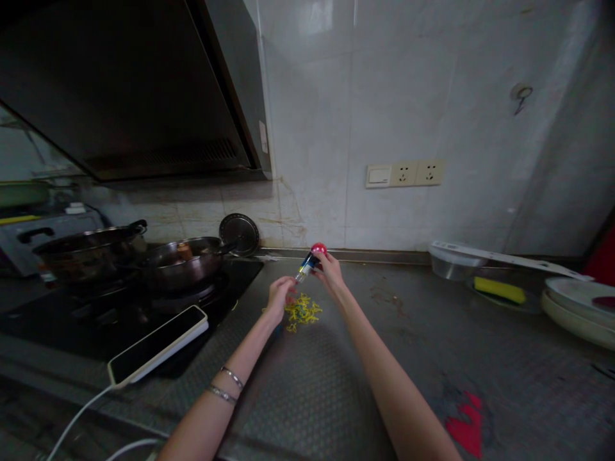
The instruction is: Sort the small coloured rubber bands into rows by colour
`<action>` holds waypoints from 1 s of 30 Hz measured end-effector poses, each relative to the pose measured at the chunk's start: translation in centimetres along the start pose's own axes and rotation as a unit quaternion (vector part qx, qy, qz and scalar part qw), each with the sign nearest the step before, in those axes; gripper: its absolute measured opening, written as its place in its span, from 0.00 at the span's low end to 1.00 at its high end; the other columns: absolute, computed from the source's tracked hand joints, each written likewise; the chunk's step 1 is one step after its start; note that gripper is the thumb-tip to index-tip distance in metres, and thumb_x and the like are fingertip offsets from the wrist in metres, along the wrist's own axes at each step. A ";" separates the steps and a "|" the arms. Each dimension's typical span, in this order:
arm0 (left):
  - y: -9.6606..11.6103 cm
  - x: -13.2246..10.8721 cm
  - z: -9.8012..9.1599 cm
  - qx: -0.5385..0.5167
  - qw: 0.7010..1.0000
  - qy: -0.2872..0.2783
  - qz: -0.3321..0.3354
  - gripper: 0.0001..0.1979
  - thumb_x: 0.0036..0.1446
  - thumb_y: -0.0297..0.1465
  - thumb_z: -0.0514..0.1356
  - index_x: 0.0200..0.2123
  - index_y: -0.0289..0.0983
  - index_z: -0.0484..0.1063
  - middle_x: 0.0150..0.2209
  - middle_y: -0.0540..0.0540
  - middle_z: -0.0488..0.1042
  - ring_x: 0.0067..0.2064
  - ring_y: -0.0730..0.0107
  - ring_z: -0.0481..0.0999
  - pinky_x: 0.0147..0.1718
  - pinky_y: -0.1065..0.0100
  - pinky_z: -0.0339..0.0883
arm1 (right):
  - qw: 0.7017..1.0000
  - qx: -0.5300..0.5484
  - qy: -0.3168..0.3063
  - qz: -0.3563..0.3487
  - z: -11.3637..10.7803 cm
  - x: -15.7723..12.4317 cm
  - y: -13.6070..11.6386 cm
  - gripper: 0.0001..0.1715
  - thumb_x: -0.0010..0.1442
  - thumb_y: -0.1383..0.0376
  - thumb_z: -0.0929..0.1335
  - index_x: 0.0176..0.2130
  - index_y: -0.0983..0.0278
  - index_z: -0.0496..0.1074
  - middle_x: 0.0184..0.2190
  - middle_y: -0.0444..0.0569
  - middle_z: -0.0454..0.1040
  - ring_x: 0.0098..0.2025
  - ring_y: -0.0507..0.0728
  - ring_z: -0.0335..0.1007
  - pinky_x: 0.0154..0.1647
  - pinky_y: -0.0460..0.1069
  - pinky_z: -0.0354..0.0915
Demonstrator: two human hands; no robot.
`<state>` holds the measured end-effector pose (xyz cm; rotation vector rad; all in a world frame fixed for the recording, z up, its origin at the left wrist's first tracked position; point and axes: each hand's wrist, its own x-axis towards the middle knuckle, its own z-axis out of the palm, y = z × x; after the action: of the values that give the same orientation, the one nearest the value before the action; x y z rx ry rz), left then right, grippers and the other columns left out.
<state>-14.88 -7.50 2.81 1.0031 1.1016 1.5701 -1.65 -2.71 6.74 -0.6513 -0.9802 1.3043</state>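
Note:
My right hand [328, 269] is closed around a small container [307, 262], held tilted above the counter. It has a round red top, a dark blue and yellow middle and a clear lower end; its exact kind is hard to make out. The fingers of my left hand [281, 296] are pinched at the clear lower end. Just under the hands, a loose heap of thin yellow rubber bands [302, 312] lies on the metal counter [307, 390], with some blue-green ones among them. A bit of something blue shows beside my left wrist, mostly hidden.
To the left, a frying pan [177, 266] and a wide pot [91, 250] stand on the black cooktop. A phone [156, 346] with a white cable lies at its edge. On the right are a plastic tub [454, 264], a yellow sponge [500, 290] and stacked plates [576, 323].

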 end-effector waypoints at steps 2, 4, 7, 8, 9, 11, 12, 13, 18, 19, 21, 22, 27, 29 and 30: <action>-0.2 -0.1 0.4 -0.057 0.997 -0.018 -0.049 0.10 0.43 0.29 0.61 0.32 0.33 0.69 0.31 0.46 0.72 0.23 0.77 0.69 0.14 0.77 0.59 | 1.000 0.030 0.000 0.002 -0.1 -0.1 0.0 0.19 0.42 0.58 0.68 0.35 0.64 0.67 0.29 0.45 0.70 0.28 0.51 0.66 0.25 0.45 0.64; -0.2 -0.3 0.7 -0.109 0.989 -0.040 -0.092 0.12 0.44 0.28 0.61 0.36 0.32 0.68 0.35 0.43 0.73 0.26 0.74 0.72 0.17 0.76 0.64 | 0.999 0.048 0.006 0.009 0.0 -0.1 0.0 0.19 0.41 0.61 0.68 0.35 0.63 0.66 0.31 0.45 0.71 0.29 0.51 0.66 0.26 0.46 0.64; -0.1 -0.6 0.9 -0.178 0.969 -0.098 -0.137 0.17 0.44 0.22 0.56 0.41 0.34 0.66 0.40 0.41 0.73 0.35 0.68 0.75 0.23 0.73 0.68 | 0.998 0.063 0.007 0.018 0.1 -0.1 0.4 0.19 0.38 0.65 0.67 0.35 0.63 0.65 0.32 0.45 0.72 0.30 0.52 0.66 0.27 0.46 0.64; -0.1 -0.7 0.9 -0.201 0.960 -0.126 -0.147 0.20 0.42 0.19 0.54 0.43 0.35 0.65 0.41 0.41 0.72 0.37 0.66 0.75 0.25 0.72 0.68 | 0.997 0.070 0.007 0.021 0.1 -0.2 0.5 0.19 0.37 0.66 0.67 0.34 0.63 0.65 0.32 0.44 0.72 0.30 0.52 0.66 0.27 0.46 0.64; -0.1 -0.8 0.9 -0.221 0.950 -0.155 -0.157 0.23 0.40 0.18 0.52 0.44 0.36 0.63 0.41 0.41 0.72 0.40 0.64 0.74 0.27 0.71 0.69 | 0.997 0.077 0.005 0.024 0.1 -0.2 0.6 0.19 0.37 0.67 0.66 0.34 0.63 0.65 0.32 0.44 0.72 0.30 0.52 0.67 0.26 0.46 0.64; -0.2 -1.0 0.8 -0.250 0.930 -0.206 -0.172 0.27 0.37 0.17 0.50 0.45 0.38 0.62 0.42 0.40 0.71 0.43 0.62 0.73 0.28 0.71 0.68 | 0.995 0.093 -0.002 0.032 0.1 -0.2 0.8 0.18 0.36 0.69 0.65 0.33 0.63 0.65 0.31 0.44 0.73 0.30 0.52 0.67 0.26 0.45 0.63; -0.2 -1.2 0.8 -0.258 0.923 -0.222 -0.177 0.29 0.36 0.17 0.50 0.45 0.38 0.62 0.42 0.39 0.71 0.44 0.61 0.73 0.28 0.71 0.68 | 0.994 0.101 -0.009 0.037 0.1 -0.2 0.8 0.18 0.36 0.69 0.65 0.33 0.63 0.65 0.30 0.44 0.73 0.30 0.52 0.68 0.25 0.45 0.63; -0.2 -1.3 0.8 -0.263 0.919 -0.231 -0.179 0.29 0.35 0.16 0.49 0.45 0.39 0.62 0.42 0.39 0.71 0.44 0.60 0.72 0.27 0.71 0.68 | 0.993 0.107 -0.018 0.042 0.0 -0.2 0.9 0.17 0.35 0.70 0.64 0.32 0.63 0.65 0.29 0.44 0.73 0.30 0.53 0.68 0.25 0.45 0.62; -0.4 -1.6 0.8 -0.276 0.912 -0.245 -0.178 0.30 0.32 0.16 0.48 0.43 0.38 0.63 0.40 0.40 0.71 0.45 0.57 0.72 0.27 0.72 0.66 | 0.986 0.136 -0.080 0.061 0.1 -0.4 1.0 0.14 0.33 0.72 0.63 0.27 0.63 0.66 0.24 0.43 0.72 0.29 0.54 0.69 0.23 0.44 0.61; -0.4 -1.7 0.8 -0.281 0.911 -0.246 -0.177 0.29 0.31 0.16 0.48 0.42 0.37 0.63 0.39 0.40 0.71 0.44 0.58 0.72 0.29 0.70 0.66 | 0.984 0.141 -0.086 0.065 0.2 -0.4 1.0 0.15 0.33 0.72 0.63 0.27 0.63 0.66 0.23 0.42 0.72 0.29 0.54 0.69 0.23 0.44 0.61; -0.5 -1.7 0.8 -0.286 0.910 -0.245 -0.173 0.28 0.31 0.15 0.48 0.41 0.36 0.64 0.38 0.41 0.71 0.43 0.58 0.73 0.31 0.67 0.67 | 0.982 0.150 -0.094 0.071 0.5 -0.6 0.9 0.17 0.32 0.73 0.63 0.28 0.63 0.66 0.24 0.41 0.72 0.28 0.54 0.69 0.23 0.45 0.62; -0.5 -1.8 0.8 -0.286 0.911 -0.245 -0.170 0.28 0.30 0.15 0.48 0.40 0.36 0.63 0.38 0.41 0.71 0.43 0.58 0.73 0.32 0.66 0.67 | 0.981 0.153 -0.098 0.071 0.6 -0.6 0.9 0.18 0.32 0.74 0.63 0.28 0.62 0.67 0.24 0.41 0.72 0.28 0.54 0.69 0.23 0.45 0.62; -0.4 -1.9 0.9 -0.253 0.918 -0.258 -0.163 0.29 0.33 0.14 0.48 0.42 0.38 0.63 0.39 0.42 0.71 0.41 0.59 0.74 0.32 0.65 0.66 | 0.980 0.151 -0.108 0.066 0.4 -0.6 0.6 0.20 0.32 0.74 0.62 0.30 0.62 0.67 0.24 0.40 0.72 0.28 0.54 0.69 0.23 0.45 0.62; -0.4 -1.8 0.9 -0.234 0.921 -0.267 -0.158 0.30 0.35 0.15 0.48 0.46 0.38 0.62 0.40 0.41 0.71 0.40 0.61 0.74 0.31 0.66 0.67 | 0.981 0.148 -0.104 0.063 0.1 -0.4 0.6 0.18 0.32 0.74 0.62 0.28 0.63 0.67 0.23 0.40 0.72 0.28 0.53 0.69 0.22 0.45 0.62; -0.4 -1.7 0.8 -0.225 0.922 -0.274 -0.155 0.31 0.36 0.15 0.48 0.48 0.38 0.60 0.41 0.40 0.71 0.39 0.62 0.74 0.30 0.67 0.67 | 0.982 0.148 -0.101 0.060 -0.1 -0.2 0.6 0.16 0.33 0.74 0.62 0.27 0.63 0.66 0.23 0.41 0.71 0.28 0.53 0.69 0.22 0.45 0.62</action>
<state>-13.62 -8.92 2.48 0.8261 0.4501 1.1091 -1.82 -2.76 6.12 -0.3580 -0.8948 1.6097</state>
